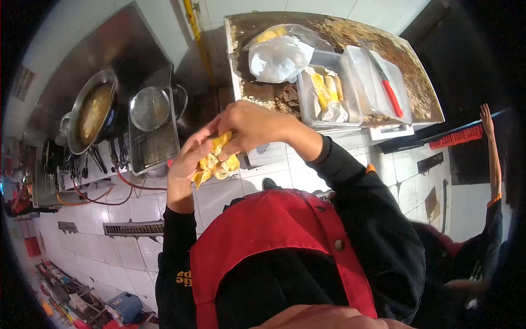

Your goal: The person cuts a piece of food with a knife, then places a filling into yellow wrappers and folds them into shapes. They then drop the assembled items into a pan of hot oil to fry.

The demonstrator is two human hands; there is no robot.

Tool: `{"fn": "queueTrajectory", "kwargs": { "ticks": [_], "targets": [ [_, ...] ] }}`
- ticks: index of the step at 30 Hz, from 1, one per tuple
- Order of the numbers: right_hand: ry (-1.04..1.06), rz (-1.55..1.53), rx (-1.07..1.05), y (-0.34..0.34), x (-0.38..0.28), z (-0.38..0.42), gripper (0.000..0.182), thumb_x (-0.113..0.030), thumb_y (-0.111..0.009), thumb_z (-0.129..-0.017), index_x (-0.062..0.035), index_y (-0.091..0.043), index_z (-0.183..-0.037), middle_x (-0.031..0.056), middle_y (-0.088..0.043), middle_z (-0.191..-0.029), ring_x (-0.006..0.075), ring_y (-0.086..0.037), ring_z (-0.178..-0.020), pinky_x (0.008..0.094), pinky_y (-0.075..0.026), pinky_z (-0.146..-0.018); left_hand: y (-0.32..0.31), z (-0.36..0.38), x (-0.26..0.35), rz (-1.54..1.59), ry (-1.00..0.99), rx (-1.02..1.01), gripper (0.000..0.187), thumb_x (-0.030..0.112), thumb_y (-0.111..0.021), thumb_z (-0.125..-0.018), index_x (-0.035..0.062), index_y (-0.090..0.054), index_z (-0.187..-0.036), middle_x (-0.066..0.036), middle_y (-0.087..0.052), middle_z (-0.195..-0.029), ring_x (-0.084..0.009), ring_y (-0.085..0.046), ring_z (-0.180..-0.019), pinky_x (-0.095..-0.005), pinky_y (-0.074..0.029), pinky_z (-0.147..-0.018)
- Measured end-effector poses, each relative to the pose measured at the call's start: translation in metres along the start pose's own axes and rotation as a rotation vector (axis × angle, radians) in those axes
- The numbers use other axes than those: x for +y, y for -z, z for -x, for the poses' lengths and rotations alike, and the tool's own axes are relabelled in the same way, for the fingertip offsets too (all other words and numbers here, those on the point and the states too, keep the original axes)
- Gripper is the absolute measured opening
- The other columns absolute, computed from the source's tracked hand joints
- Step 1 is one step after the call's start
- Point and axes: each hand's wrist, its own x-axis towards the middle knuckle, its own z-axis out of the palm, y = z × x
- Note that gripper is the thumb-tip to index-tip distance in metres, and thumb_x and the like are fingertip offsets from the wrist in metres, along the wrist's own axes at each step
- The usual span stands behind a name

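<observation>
Between my hands, in front of the red apron, is a yellow food piece [220,159] with folded edges and paler, lumpy insides; its exact kind I cannot make out. My left hand [189,156] cups it from the left and below, thumb across it. From above, my right hand [253,125] bends over it with its fingertips pinching the upper edge. On the worktop beyond, a clear plastic container [307,104] holds similar yellow pieces [327,88] on whitish paper.
The stained worktop [383,41] also bears a plastic bag [279,57], a lid [359,71] and a red-handled knife [390,93]. At left, a wok of oil [96,112] stands near a strainer [149,108] and wire rack [153,140]. Another person's arm [493,153] reaches up at right.
</observation>
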Motion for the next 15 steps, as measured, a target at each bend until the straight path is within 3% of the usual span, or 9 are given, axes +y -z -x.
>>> {"fn": "queueTrajectory", "kwargs": {
  "ticks": [2,3,4,5,7,9,11,13,15],
  "targets": [
    [-0.068,-0.118,0.169,0.024,0.01,0.026,0.035,-0.029,-0.075,-0.063,0.0003,-0.065,-0.078,0.0126,-0.064,-0.079,0.0236,-0.061,-0.069,0.0307,-0.048,-0.063,-0.005,-0.006,0.0,-0.085,0.042,-0.004,0.085,0.044,-0.061,-0.076,-0.0064,-0.023,-0.132,-0.014,-0.045,-0.122,-0.0185,-0.051,-0.106,-0.029,-0.041,-0.089],
    [-0.139,-0.07,0.313,0.038,0.022,0.042,0.032,-0.026,-0.075,-0.065,-0.0012,-0.065,-0.082,0.0109,-0.064,-0.077,0.0189,-0.062,-0.067,0.0275,-0.049,-0.06,0.0,-0.007,-0.008,-0.058,0.025,0.052,0.081,0.045,-0.061,-0.076,-0.0066,-0.028,-0.129,-0.018,-0.047,-0.119,-0.0231,-0.054,-0.102,-0.0324,-0.045,-0.084],
    [-0.348,-0.097,0.425,0.055,0.034,0.058,0.022,-0.017,-0.071,-0.069,-0.0023,-0.065,-0.084,0.0092,-0.065,-0.074,0.0176,-0.062,-0.064,0.0264,-0.049,-0.059,0.006,-0.008,-0.016,-0.029,0.007,0.111,0.077,0.045,-0.061,-0.075,-0.0068,-0.034,-0.126,-0.022,-0.05,-0.116,-0.0276,-0.056,-0.098,-0.0358,-0.048,-0.08],
    [-0.307,0.053,0.65,0.064,0.073,0.08,0.011,-0.01,-0.065,-0.072,-0.0041,-0.065,-0.082,0.0101,-0.063,-0.068,0.0179,-0.061,-0.06,0.0264,-0.048,-0.057,0.012,-0.007,-0.022,-0.029,0.011,0.111,0.077,0.045,-0.061,-0.075,-0.0068,-0.034,-0.126,-0.022,-0.05,-0.116,-0.0276,-0.056,-0.098,-0.0358,-0.048,-0.08],
    [-0.571,0.507,0.599,0.092,0.116,0.118,0.009,-0.013,-0.062,-0.073,-0.0055,-0.065,-0.078,0.0133,-0.062,-0.066,0.0206,-0.06,-0.059,0.0286,-0.047,-0.054,0.022,-0.008,-0.032,0.058,0.003,0.085,0.072,0.045,-0.059,-0.077,-0.0074,-0.038,-0.123,-0.024,-0.054,-0.109,-0.0279,-0.057,-0.098,-0.0368,-0.048,-0.081],
    [-0.844,0.625,0.409,0.087,0.165,0.141,0.019,-0.026,-0.065,-0.071,-0.0065,-0.065,-0.074,0.0162,-0.06,-0.065,0.026,-0.061,-0.061,0.0342,-0.047,-0.056,0.022,-0.015,-0.032,0.112,0.021,0.011,0.062,0.035,-0.059,-0.081,-0.0073,-0.04,-0.122,-0.024,-0.054,-0.107,-0.0282,-0.057,-0.094,-0.0364,-0.047,-0.082],
    [-0.822,0.664,0.15,0.072,0.181,0.15,0.029,-0.034,-0.065,-0.067,-0.0051,-0.064,-0.071,0.0173,-0.06,-0.068,0.032,-0.06,-0.067,0.0394,-0.047,-0.061,0.024,-0.018,-0.034,0.027,0.032,0.212,0.049,0.018,-0.055,-0.08,-0.0067,-0.041,-0.12,-0.024,-0.055,-0.105,-0.0286,-0.058,-0.091,-0.0356,-0.046,-0.083],
    [-0.769,0.763,0.159,0.051,0.212,0.16,0.027,-0.032,-0.063,-0.066,-0.0046,-0.063,-0.069,0.018,-0.061,-0.071,0.0354,-0.059,-0.068,0.0421,-0.047,-0.065,0.028,-0.021,-0.037,0.031,0.027,0.211,0.048,0.016,-0.053,-0.079,-0.0067,-0.041,-0.119,-0.023,-0.055,-0.104,-0.0291,-0.058,-0.09,-0.0351,-0.046,-0.083],
    [-0.723,0.752,0.33,0.045,0.208,0.161,0.024,-0.027,-0.061,-0.065,-0.0035,-0.063,-0.07,0.0189,-0.061,-0.075,0.0369,-0.059,-0.07,0.0421,-0.048,-0.065,0.033,-0.024,-0.04,0.047,0.02,0.205,0.046,0.01,-0.048,-0.076,-0.0068,-0.042,-0.118,-0.023,-0.055,-0.104,-0.0303,-0.058,-0.089,-0.0343,-0.045,-0.083]
  ]
}}
